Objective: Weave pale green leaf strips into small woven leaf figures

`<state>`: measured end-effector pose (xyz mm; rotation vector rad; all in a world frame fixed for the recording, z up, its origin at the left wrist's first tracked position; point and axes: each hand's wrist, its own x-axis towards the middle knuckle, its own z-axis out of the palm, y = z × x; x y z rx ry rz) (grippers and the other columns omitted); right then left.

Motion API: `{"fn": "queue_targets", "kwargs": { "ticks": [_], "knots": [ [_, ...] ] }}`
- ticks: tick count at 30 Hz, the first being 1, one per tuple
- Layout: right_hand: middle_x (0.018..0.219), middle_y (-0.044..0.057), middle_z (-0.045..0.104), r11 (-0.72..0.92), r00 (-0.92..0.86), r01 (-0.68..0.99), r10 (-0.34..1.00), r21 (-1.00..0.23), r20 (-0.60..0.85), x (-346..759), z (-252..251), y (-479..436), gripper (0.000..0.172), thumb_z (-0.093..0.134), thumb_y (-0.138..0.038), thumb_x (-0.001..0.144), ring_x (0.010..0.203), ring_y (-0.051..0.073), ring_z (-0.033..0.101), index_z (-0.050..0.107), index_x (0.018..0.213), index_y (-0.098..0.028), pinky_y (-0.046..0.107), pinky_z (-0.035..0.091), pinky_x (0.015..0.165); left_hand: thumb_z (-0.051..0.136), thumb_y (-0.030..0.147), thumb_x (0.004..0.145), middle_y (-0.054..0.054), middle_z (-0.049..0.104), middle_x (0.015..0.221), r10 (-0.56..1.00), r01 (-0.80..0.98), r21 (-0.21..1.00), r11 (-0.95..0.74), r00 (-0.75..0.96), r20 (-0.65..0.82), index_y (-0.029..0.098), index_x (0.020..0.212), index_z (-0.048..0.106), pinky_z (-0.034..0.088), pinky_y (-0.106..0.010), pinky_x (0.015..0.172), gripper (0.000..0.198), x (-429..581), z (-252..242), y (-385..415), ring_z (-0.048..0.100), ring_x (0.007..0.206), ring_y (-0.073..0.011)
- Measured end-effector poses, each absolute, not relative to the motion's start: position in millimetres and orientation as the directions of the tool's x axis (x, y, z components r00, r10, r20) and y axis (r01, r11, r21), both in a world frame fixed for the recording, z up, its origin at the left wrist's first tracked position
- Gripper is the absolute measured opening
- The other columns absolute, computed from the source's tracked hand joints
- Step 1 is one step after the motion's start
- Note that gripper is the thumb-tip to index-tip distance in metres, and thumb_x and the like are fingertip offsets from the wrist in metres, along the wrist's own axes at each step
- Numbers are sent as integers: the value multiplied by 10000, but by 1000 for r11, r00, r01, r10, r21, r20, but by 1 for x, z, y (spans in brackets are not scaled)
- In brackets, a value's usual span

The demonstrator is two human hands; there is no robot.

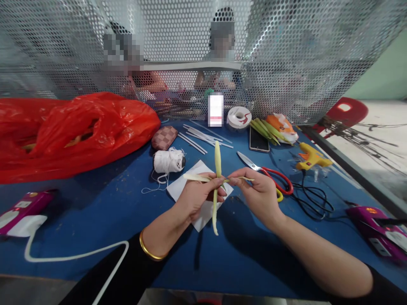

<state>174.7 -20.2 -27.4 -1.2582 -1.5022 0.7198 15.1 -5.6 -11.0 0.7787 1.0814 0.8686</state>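
Your blue worktop (95, 212) spreads under everything, and a perforated metal screen (178, 38) stands along its far side, with two people visible behind it. A red plastic bag (124, 123) fills the far left. A purple power block (378, 233) lies at the right edge.

Your two hands meet over a white paper sheet (200, 218). The left hand (200, 194) is closed in a pinch, thumb against fingers, where the pale strips cross. The right hand (259, 192) is nearly closed too, thumb and fingertips gripping a thin piece just beside that crossing.

Red-handled scissors (265, 170) lie just beyond your right hand, partly open, with a yellow glue gun (313, 156) to their right. The pale upright strip (218, 159) runs away from you and back toward you through the left hand; the pale crosswise strip (193, 177) points out to the left.

Farther back sit a green bundle (267, 130) on a dark phone (258, 142), a white ribbon roll (234, 115), a white thread spool (167, 162), a checked pouch (164, 138) and, smallest, slim white sticks (203, 136).
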Motion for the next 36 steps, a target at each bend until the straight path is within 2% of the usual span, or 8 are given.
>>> {"fn": "queue_targets", "kwargs": {
  "ticks": [3, 7, 10, 15, 18, 22, 29, 36],
  "knots": [
    [674, 4, 691, 285, 4, 324, 953, -902, 302, 180, -23, -16, 123, 659, -279, 832, 645, 166, 604, 705, 753, -198, 293, 447, 627, 711, 200, 814, -26, 655, 549, 897, -192, 882, 431, 198, -395, 95, 833, 680, 497, -199, 521, 111, 15, -12, -4, 590, 441, -89],
    [707, 42, 685, 207, -147, 98, 970, -973, 192, 194, -12, -4, 309, 613, -448, 878, 701, 187, 617, 719, 757, -184, 314, 467, 696, 708, 214, 819, -34, 680, 593, 894, -171, 887, 429, 224, -389, 98, 886, 678, 497, -199, 525, 138, 14, -12, -6, 603, 458, -93],
    [700, 49, 659, 127, -150, 9, 981, -992, 124, 200, -8, 1, 412, 595, -561, 867, 687, 186, 591, 733, 817, -176, 318, 458, 694, 691, 235, 836, -43, 696, 629, 884, -160, 887, 432, 270, -382, 100, 920, 688, 498, -206, 523, 159, 15, -10, -7, 618, 468, -102],
    [665, 12, 572, 174, -256, 125, 957, -977, 137, 191, -13, -4, 475, 562, -626, 841, 619, 155, 511, 703, 875, -174, 282, 396, 574, 679, 195, 835, -25, 682, 617, 891, -198, 877, 438, 224, -395, 102, 926, 658, 513, -217, 539, 131, 17, -9, -8, 618, 474, -105],
    [653, -15, 558, 160, -250, 205, 962, -966, 106, 185, -18, -8, 372, 606, -549, 819, 588, 142, 516, 626, 900, -187, 263, 378, 534, 686, 192, 829, -11, 666, 614, 904, -237, 877, 418, 203, -376, 107, 920, 658, 503, -194, 541, 128, 16, -13, -6, 610, 492, -90],
    [517, -45, 524, 101, -271, 386, 962, -917, -9, 184, -19, -8, 250, 538, -404, 882, 486, 115, 480, 573, 743, -200, 244, 357, 502, 696, 204, 815, -9, 652, 593, 929, -193, 918, 346, 209, -306, 111, 900, 681, 511, -202, 539, 127, 16, -19, -6, 605, 489, -95],
    [457, -62, 470, -12, -296, 366, 946, -931, -129, 189, -6, -10, 255, 544, -384, 842, 420, 101, 449, 551, 665, -201, 228, 332, 463, 682, 166, 799, -3, 632, 531, 927, -150, 930, 336, 227, -299, 106, 851, 681, 536, -231, 537, 79, 18, -18, -8, 599, 453, -112],
    [561, -31, 525, 111, -278, 453, 960, -885, -22, 197, -11, -2, 340, 547, -481, 877, 540, 123, 476, 586, 693, -198, 251, 334, 521, 646, 259, 852, -47, 722, 653, 876, -152, 884, 441, 285, -388, 124, 928, 678, 549, -252, 598, 159, 15, -13, -7, 696, 553, -158]
  ]
}}
